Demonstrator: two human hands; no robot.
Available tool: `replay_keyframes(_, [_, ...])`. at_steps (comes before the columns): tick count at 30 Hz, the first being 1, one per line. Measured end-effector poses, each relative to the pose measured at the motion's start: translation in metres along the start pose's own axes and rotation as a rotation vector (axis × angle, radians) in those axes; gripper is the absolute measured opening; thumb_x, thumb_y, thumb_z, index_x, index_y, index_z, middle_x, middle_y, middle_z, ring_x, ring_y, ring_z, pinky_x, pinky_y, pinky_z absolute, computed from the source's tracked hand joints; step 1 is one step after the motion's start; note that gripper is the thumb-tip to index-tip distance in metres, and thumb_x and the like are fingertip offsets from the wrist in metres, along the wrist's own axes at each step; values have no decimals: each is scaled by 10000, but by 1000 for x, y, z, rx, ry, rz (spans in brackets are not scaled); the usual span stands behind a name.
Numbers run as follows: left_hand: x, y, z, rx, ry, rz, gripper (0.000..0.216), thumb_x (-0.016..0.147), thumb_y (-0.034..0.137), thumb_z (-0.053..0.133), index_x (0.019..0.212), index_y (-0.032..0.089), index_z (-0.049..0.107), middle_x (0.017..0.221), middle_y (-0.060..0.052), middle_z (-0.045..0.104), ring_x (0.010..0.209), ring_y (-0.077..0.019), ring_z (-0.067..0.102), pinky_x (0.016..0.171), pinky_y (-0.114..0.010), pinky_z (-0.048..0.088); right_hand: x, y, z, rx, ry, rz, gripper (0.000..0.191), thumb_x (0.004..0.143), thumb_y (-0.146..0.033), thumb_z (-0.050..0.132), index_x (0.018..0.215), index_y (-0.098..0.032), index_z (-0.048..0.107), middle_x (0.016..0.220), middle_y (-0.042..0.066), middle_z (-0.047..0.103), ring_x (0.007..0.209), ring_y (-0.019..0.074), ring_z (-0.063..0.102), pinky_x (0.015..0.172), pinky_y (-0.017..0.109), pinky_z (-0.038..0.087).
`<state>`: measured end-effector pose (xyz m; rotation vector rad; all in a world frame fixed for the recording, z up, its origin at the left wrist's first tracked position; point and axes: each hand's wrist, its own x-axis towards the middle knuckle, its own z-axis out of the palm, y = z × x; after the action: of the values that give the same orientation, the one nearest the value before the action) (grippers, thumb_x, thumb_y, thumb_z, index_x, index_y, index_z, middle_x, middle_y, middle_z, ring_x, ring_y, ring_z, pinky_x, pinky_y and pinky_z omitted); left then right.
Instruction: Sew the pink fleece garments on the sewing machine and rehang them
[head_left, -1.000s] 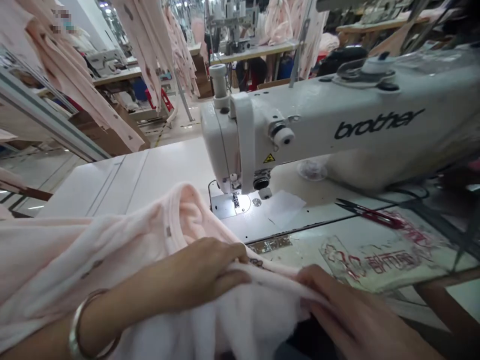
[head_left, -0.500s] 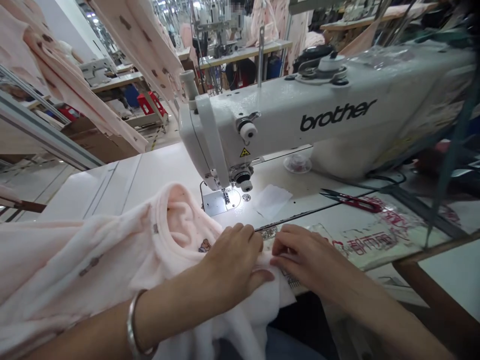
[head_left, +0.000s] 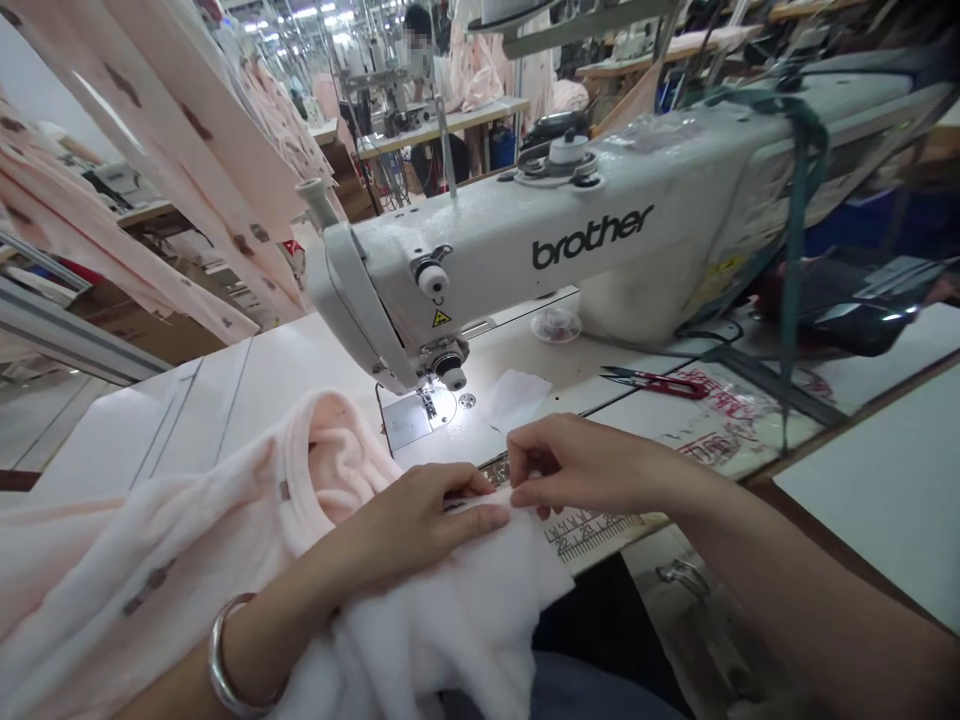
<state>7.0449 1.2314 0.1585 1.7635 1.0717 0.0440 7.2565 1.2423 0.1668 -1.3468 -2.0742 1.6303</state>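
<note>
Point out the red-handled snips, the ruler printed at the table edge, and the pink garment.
red-handled snips [head_left: 660, 381], head view, on the red handle.
ruler [head_left: 592, 527], head view, on its printed marks.
pink garment [head_left: 187, 520], head view, on its bunched body.

White Brother sewing machine [head_left: 570, 240]; red-handled thread snips [head_left: 656, 381] beside it; small white fabric patch [head_left: 514, 397]; clear bobbin case [head_left: 556, 324]
</note>
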Motion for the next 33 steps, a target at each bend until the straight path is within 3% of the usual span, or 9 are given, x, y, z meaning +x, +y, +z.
replay_keyframes(6, [-2, 0, 8, -241, 72, -143, 290, 815, 438, 571, 821, 151, 614, 673, 30, 494, 620, -88, 406, 527, -211, 270, -9, -2, 2, -75, 49, -40, 19, 761, -198, 588, 759, -196, 570, 669, -38, 606, 635, 113, 574, 526, 202, 368])
replay_keyframes(10, [-5, 4, 15, -195, 176, -50, 194, 809, 354, 582, 829, 168, 635, 758, 12, 597, 706, -113, 497, 587, -214, 339, -18, -3, 5, -140, 142, -96, 145, 765, -224, 640, 906, -236, 608, 766, -53, 601, 682, 107, 541, 552, 200, 354])
replay_keyframes(14, [-8, 4, 17, -142, 216, -41, 206, 810, 355, 582, 872, 170, 649, 846, -9, 653, 780, -149, 557, 657, -242, 388, -16, 0, 8, -81, 95, -24, 76, 815, -233, 577, 772, -209, 635, 650, -47, 579, 623, 102, 528, 527, 205, 334])
replay_keyframes(17, [-6, -3, 12, -186, 228, -63, 217, 827, 374, 565, 855, 180, 655, 847, -6, 662, 799, -151, 566, 668, -239, 393, 2, 8, 7, 47, 39, 37, 98, 818, -255, 564, 786, -193, 632, 630, -37, 593, 614, 107, 559, 541, 203, 379])
replay_keyframes(20, [3, -14, -3, -174, 321, -94, 219, 830, 372, 549, 783, 175, 631, 768, 11, 629, 731, -124, 533, 614, -213, 361, 33, 9, 1, 99, -4, 48, 113, 801, -285, 572, 791, -180, 612, 622, -20, 605, 587, 116, 578, 508, 205, 389])
replay_keyframes(26, [24, -32, -37, -192, 474, -259, 315, 750, 441, 586, 630, 167, 488, 567, 46, 411, 511, -77, 374, 470, -196, 232, 90, -26, -18, -100, 15, 163, 157, 725, -259, 636, 633, -187, 531, 533, -30, 571, 455, 104, 519, 449, 220, 347])
replay_keyframes(29, [30, -40, -42, -146, 534, -296, 263, 723, 391, 581, 610, 177, 480, 555, 43, 419, 478, -76, 358, 448, -205, 225, 103, -35, -20, -146, -11, 190, 261, 720, -235, 645, 513, -189, 494, 410, -31, 481, 404, 100, 452, 452, 235, 341])
replay_keyframes(33, [34, -50, -43, -107, 564, -308, 161, 676, 291, 566, 585, 184, 488, 533, 33, 423, 473, -86, 334, 445, -230, 209, 112, -25, -19, -169, -24, 222, 304, 731, -197, 625, 453, -184, 502, 383, -13, 475, 391, 96, 440, 438, 227, 343])
